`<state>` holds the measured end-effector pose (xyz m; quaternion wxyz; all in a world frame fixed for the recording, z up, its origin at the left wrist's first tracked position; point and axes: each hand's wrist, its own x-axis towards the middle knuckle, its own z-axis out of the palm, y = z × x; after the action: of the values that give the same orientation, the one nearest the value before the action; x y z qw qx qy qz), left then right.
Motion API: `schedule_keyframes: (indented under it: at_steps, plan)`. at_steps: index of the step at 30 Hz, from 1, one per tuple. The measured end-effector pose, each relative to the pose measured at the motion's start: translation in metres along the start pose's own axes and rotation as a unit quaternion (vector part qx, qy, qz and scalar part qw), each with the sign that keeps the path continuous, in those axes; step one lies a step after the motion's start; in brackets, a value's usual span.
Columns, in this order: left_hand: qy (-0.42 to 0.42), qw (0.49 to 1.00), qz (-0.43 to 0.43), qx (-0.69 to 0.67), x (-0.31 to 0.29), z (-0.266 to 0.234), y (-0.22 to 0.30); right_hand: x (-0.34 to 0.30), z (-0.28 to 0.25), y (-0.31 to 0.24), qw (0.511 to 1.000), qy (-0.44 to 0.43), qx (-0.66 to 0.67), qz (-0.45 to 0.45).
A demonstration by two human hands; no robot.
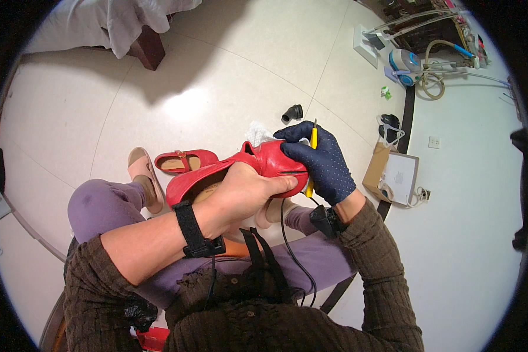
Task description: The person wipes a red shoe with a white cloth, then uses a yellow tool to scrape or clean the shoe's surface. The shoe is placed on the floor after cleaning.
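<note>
Head view: red shoe (185, 186) between hands, long axis left to right, toe rightward; bare left hand (243, 189) clasping it, thumb beside dark slit (291, 173); gloved right hand (325, 164) nearer toe, holding yellow pointed tool (314, 139) crosswise to shoe

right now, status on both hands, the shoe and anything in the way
Left hand gripping red shoe; gloved right hand holding yellow pointed tool. Dark slit showing in shoe. Black cable near the hands, not across the shoe.
</note>
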<state>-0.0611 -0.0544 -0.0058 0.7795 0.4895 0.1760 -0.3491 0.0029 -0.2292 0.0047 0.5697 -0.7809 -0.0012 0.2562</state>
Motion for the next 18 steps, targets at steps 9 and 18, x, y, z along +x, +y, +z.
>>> schedule_keyframes:
  at_steps: [9, 18]
  plan:
    - [-0.015, 1.000, -0.016, 0.008, 0.0004, 0.0001, 0.0014, 0.0011, -0.0036, 0.0008, 0.999, -0.012, -0.027, 0.034]
    - [-0.044, 0.998, -0.030, -0.021, 0.0046, -0.0015, -0.0014, 0.0014, -0.0069, 0.0069, 0.998, -0.016, -0.023, 0.056]
